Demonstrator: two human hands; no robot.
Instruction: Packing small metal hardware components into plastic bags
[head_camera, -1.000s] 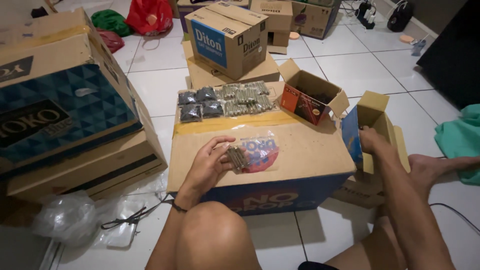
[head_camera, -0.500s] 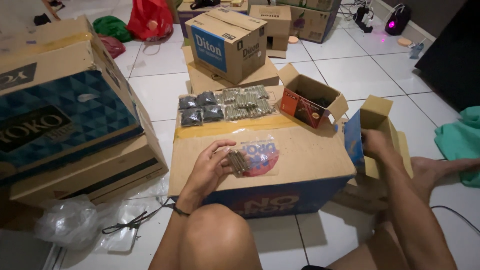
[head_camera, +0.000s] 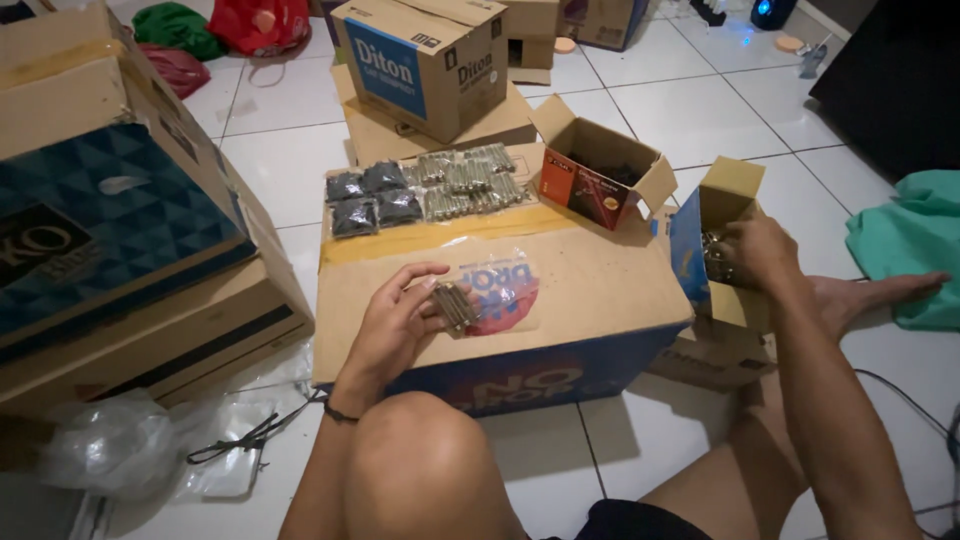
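The right hand (head_camera: 752, 250) has reached into the small blue box (head_camera: 700, 245).

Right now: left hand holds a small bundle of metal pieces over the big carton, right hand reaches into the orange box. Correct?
Not quite. The right hand reaches into the small blue box, not the orange box, which sits open and untouched on the big carton. The left hand does hold the bundle of metal pieces over that carton. Head view shows it.
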